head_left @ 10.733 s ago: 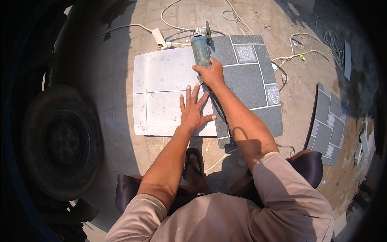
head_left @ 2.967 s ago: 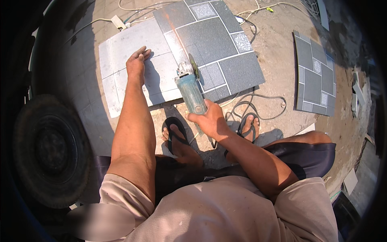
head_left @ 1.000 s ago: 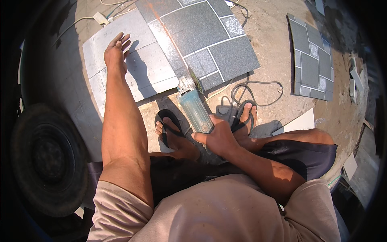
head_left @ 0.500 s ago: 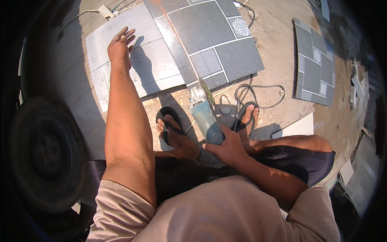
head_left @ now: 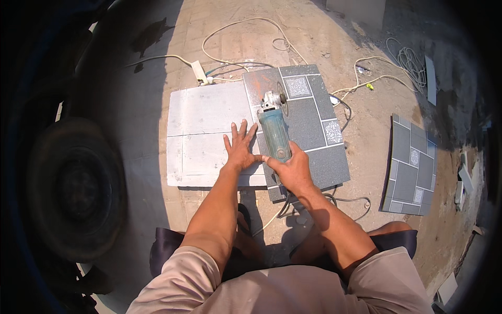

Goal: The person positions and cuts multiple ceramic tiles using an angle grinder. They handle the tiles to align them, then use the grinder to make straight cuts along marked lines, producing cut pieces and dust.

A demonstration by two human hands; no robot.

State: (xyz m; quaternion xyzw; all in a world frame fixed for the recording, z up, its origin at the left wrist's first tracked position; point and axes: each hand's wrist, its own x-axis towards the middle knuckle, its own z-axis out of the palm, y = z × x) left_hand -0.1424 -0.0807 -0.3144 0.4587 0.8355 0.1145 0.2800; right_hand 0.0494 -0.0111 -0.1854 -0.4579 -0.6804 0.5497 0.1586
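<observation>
Angle grinder gripped over grey tile

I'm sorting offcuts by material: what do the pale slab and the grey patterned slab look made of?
Pale slab under the left hand: likely ceramic tile, matte, chalky, with straight scored lines. Grey patterned tile under the grinder in the right hand: probably glazed ceramic, with a printed grid and slight sheen.

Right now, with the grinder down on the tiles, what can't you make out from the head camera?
Head view only:
- Cut line: under the angle grinder, its disc and guard cover where it meets the grey patterned tile.
- Trigger: the right hand wraps the grinder's rear.
- Pale tile: marks under the flat left hand are covered.
- Feet: hidden behind forearms and knees.
- Power strip: too small to read the plugs.
</observation>
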